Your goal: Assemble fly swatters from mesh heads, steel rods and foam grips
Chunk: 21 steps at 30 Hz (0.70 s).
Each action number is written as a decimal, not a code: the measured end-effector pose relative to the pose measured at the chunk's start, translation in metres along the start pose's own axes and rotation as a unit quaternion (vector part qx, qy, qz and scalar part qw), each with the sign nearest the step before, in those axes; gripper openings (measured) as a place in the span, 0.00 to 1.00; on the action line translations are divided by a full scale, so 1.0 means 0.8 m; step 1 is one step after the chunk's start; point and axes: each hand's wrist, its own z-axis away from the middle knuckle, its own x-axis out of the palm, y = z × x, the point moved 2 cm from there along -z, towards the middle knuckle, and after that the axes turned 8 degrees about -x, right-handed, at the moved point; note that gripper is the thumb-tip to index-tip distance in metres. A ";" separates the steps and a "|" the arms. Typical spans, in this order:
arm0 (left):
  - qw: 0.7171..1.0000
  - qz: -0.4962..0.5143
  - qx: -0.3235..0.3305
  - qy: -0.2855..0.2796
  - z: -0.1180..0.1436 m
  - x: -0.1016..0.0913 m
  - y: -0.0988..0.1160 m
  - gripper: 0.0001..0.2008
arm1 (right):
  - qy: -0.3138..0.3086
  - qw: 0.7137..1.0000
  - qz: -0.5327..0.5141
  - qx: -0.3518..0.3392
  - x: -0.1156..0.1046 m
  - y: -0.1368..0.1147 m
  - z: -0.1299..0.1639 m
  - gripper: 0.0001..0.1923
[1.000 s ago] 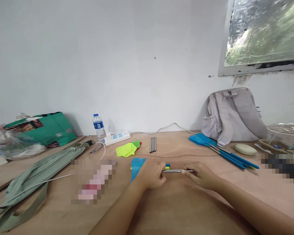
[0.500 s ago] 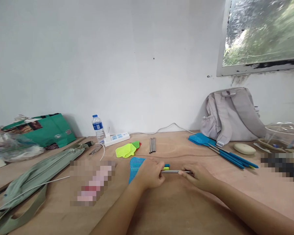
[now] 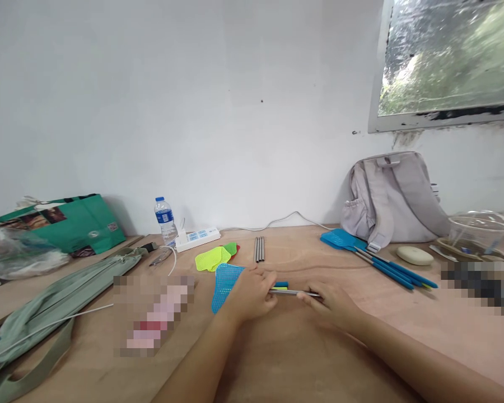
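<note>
Two hands meet over one thin metal rod (image 3: 293, 292) near the middle of the wooden table (image 3: 302, 358). The left hand (image 3: 248, 294) has its fingers curled around the rod's left end, and the right hand (image 3: 330, 302) pinches the right end between thumb and fingertips, so the rod lies level between them, just above the tabletop or perhaps resting on it; the view is too flat to say which. Under the left hand lies a blue swatter head (image 3: 223, 280), its mesh sticking out to the left, with short blue and yellow stubs (image 3: 282, 285) showing just beyond the knuckles.

Behind the hands, three more metal rods (image 3: 259, 249) lie side by side, pointing toward the wall. Left of them is a yellow-green swatter head (image 3: 210, 259) overlapping a green one and a red edge. A white power strip (image 3: 196, 237) and a water bottle (image 3: 165, 215) stand near the wall. To the right, a bunch of blue swatters (image 3: 373, 259) with long handles lies slantwise in front of a grey backpack (image 3: 392, 196), and a pale oval bar (image 3: 414, 255) sits beside them. A clear plastic tub (image 3: 479, 226) is at the far right. At the left edge lie a green shopping bag (image 3: 71, 224) and a long grey-green cloth bag (image 3: 63, 291).
</note>
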 end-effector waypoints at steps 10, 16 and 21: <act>0.998 -0.005 0.016 0.056 -0.007 0.007 0.019 0.11 | 0.035 0.984 -0.162 0.062 0.016 0.019 -0.011 0.21; 0.985 -0.025 -0.130 0.111 -0.003 0.017 -0.029 0.14 | 0.120 0.966 -0.186 0.137 0.028 0.054 -0.015 0.14; 0.955 -0.059 -0.245 0.155 0.003 0.026 -0.058 0.14 | 0.010 0.989 -0.128 0.077 0.039 0.044 -0.028 0.11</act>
